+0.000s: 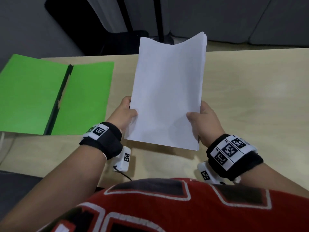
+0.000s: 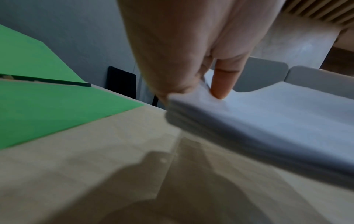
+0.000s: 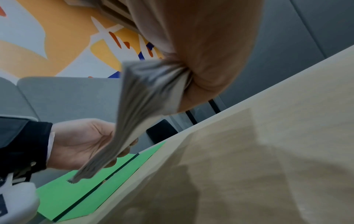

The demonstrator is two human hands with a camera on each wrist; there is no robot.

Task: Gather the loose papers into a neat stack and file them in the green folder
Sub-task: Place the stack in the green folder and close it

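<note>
Pale wood makes up the tabletop [image 1: 250, 91], which carries the whole scene and shows no loose sheets anywhere on its visible surface. At its left end the green folder [image 1: 55, 96] lies spread open and flat, both inner faces up, one corner hanging past the tabletop edge, and nothing is inside it yet. To the right of the folder, raised above the tabletop and not touching it, is the stack of papers [image 1: 167, 91], held by its near end with the far end sagging slightly in the middle. Its edges look roughly aligned, though the right wrist view shows the sheets fanned a little at one corner. The left hand [image 1: 126, 113] pinches the stack's left side, thumb on top and fingers beneath; the right hand [image 1: 204, 122] grips the right side in the same way. Gathering therefore appears finished and squaring nearly so. What remains, judging from this, is to carry the stack left, lay it on a folder face and close the cover over it.
</note>
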